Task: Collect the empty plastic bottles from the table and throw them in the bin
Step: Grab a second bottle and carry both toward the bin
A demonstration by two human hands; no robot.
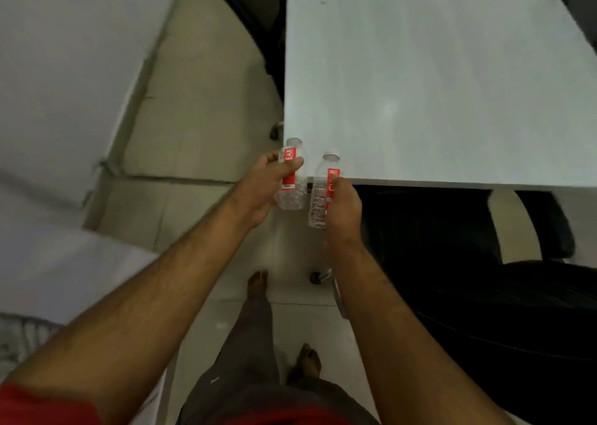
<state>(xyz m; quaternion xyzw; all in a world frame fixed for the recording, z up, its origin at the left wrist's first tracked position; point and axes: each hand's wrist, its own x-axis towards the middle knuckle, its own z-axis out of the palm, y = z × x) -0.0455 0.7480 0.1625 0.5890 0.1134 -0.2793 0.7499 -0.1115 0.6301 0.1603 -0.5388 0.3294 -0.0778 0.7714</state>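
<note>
Could drop or squash a thin bottle on the walk to a bin not in sight, with left hand [258,188] wrapped round one bottle [291,179] and right hand [344,208] wrapped round another bottle [323,195], both lifted just off the table [436,85] corner.

Dim room: pale tiled floor [200,108], white table [420,85], black chair [484,295] beneath

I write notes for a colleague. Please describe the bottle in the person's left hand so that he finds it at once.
Find the white table's near corner. Two clear red-labelled bottles are held there. The left hand grips the left bottle, off the table's side edge; unlike the right hand's bottle, it sits higher.
</note>
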